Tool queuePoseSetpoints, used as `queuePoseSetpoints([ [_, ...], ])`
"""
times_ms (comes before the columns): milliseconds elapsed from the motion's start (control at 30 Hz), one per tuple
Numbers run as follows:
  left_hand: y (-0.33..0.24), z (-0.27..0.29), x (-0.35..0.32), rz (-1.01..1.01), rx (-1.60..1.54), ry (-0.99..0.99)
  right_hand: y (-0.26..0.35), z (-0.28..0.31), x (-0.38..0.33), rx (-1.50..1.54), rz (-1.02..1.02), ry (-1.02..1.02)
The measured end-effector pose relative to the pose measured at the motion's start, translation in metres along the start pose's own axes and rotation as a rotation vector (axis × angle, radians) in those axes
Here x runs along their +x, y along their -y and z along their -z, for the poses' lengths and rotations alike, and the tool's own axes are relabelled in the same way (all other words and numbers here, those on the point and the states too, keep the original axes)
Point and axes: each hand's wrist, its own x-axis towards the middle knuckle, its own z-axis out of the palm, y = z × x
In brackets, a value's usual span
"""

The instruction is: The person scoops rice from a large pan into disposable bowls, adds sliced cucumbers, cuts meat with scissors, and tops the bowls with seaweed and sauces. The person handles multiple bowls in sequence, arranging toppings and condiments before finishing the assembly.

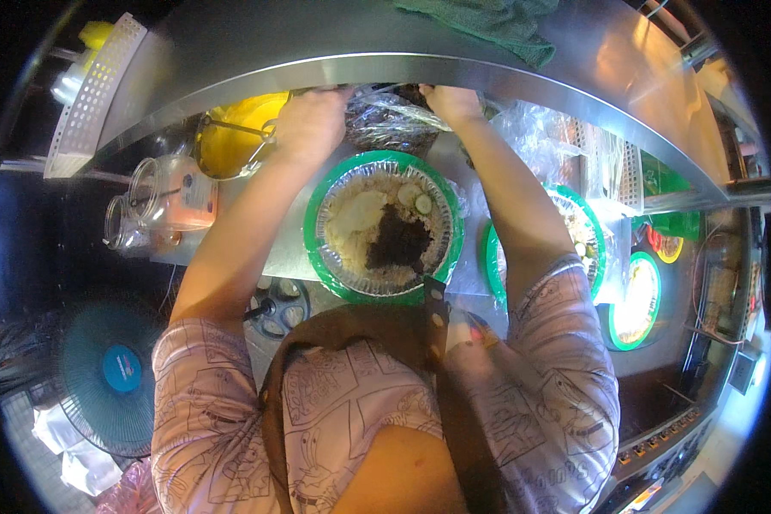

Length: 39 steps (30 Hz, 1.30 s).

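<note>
Under the steel shelf, clear plastic film (pixel 400 111) lies over dark food at the back of the counter. On its left edge my left hand (pixel 311 124) is closed, gripping the film. My right hand (pixel 452 104) pinches its right edge; the shelf lip partly hides the fingertips of both. Nearer to me stands a green-rimmed plate (pixel 314 227) with a clear, fluted liner. Rice (pixel 355 214), a heap of dark shredded food (pixel 398 240) and pale round slices (pixel 415 199) lie in it. Neither hand touches this plate.
A steel shelf (pixel 317 68) with a green cloth (pixel 505 26) overhangs the far side. Left are a yellow bowl (pixel 231 116) with tongs, clear jars (pixel 146 193) and a fan (pixel 116 368). More green-rimmed plates (pixel 604 244) of food stand to the right, beyond my right arm.
</note>
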Motion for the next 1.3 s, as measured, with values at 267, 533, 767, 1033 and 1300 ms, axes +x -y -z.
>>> queuePoseSetpoints([
  [267,0.035,0.053,-0.099,-0.106,-0.338,-0.085,0.007,0.075,-0.051,0.844,-0.204,0.143],
  [533,0.048,0.032,-0.211,-0.062,-0.715,0.27,0.068,0.091,-0.208,0.651,-0.14,0.302],
  [767,0.045,0.004,-0.228,-0.164,-0.55,0.11,0.081,0.063,-0.249,0.354,0.207,-0.024],
  [1033,0.037,0.004,-0.231,-0.235,-0.332,0.024,0.078,0.067,-0.26,0.272,0.118,-0.127],
  [1300,0.042,0.011,-0.235,-0.226,-0.413,0.008,0.078,0.065,-0.262,0.208,0.135,-0.212],
])
